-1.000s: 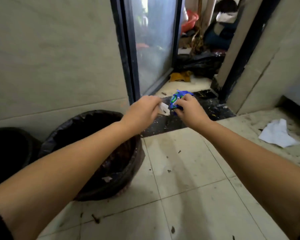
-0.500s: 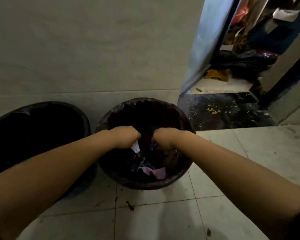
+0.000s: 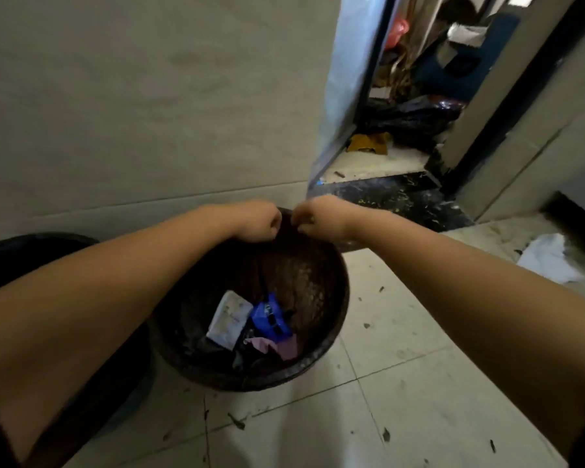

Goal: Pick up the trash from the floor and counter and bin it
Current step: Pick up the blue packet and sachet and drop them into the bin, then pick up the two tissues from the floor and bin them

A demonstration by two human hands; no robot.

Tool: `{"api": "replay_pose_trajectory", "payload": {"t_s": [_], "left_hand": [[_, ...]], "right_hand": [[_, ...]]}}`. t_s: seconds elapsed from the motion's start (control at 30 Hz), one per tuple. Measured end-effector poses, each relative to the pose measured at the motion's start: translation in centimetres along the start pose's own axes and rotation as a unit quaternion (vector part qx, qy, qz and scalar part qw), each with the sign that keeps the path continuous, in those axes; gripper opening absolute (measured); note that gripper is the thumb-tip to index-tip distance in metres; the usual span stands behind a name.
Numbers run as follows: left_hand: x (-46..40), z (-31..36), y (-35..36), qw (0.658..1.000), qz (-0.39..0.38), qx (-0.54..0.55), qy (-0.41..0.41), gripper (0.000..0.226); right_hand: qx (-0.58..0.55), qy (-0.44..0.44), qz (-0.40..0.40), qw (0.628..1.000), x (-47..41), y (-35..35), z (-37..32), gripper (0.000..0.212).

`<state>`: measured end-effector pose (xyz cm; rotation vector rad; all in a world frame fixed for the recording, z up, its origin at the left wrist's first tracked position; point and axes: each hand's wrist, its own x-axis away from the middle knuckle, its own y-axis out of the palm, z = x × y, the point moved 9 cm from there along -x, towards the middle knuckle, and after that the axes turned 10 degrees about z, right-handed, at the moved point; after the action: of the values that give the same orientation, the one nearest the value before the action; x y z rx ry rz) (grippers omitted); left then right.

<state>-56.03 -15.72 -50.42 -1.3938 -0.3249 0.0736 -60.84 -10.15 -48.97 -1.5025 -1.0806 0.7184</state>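
A round dark bin (image 3: pixel 331 319) lined with a black bag stands on the tiled floor by the wall. Inside it lie a white wrapper (image 3: pixel 228 319), a blue wrapper (image 3: pixel 271 319) and a pink scrap (image 3: pixel 286 347). My left hand (image 3: pixel 255 221) and my right hand (image 3: pixel 314 216) hover side by side above the bin's far rim, fingers curled in, with nothing visible in either. A crumpled white paper (image 3: pixel 551 258) lies on the floor to the right.
A second black-lined bin (image 3: pixel 31 246) stands at the left, partly behind my left arm. A sliding glass door (image 3: pixel 348 82) opens onto a cluttered room with black bags (image 3: pixel 412 118). Small bits of debris dot the floor tiles.
A second ago my hands held a white scrap and a blue wrapper near the doorway. They came over the bin and let go; both pieces now lie inside it.
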Motion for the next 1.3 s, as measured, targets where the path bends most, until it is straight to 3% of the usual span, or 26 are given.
{"api": "replay_pose_trajectory", "payload": {"t_s": [0.13,0.27,0.47,0.67,0.8,0.9,1.17,1.3], "left_hand": [[-4.2,9.7,-6.8,0.989,0.136,0.002,0.050,0.025],[-6.8,22.7,-6.7,0.979,0.151,0.013,0.138,0.024],[-8.4,45.3,5.3,0.970,0.044,0.066,0.230,0.028],[-4.1,62.3,22.6,0.942,-0.121,0.039,0.312,0.028],[-1.4,67.2,30.5,0.929,-0.172,-0.009,0.326,0.034],[-0.7,68.3,34.4,0.928,-0.179,-0.044,0.323,0.041],[0.8,67.4,38.5,0.914,-0.127,-0.112,0.369,0.048],[0.8,67.3,38.4,0.908,-0.160,-0.110,0.371,0.052]], "right_hand": [[0.005,0.103,0.114,0.988,6.1,-7.3,10.5,0.025],[0.054,0.213,0.109,0.970,17.4,-9.9,21.9,0.027],[0.030,0.396,0.053,0.916,39.7,-5.5,38.3,0.030],[-0.053,0.553,-0.039,0.831,61.6,8.3,47.8,0.039],[-0.142,0.604,-0.069,0.781,69.2,18.0,48.0,0.063],[-0.188,0.607,-0.076,0.768,70.7,23.1,47.5,0.074],[-0.134,0.582,-0.030,0.802,71.5,27.4,48.3,0.045],[-0.180,0.571,-0.083,0.797,70.8,28.1,49.5,0.038]]}}
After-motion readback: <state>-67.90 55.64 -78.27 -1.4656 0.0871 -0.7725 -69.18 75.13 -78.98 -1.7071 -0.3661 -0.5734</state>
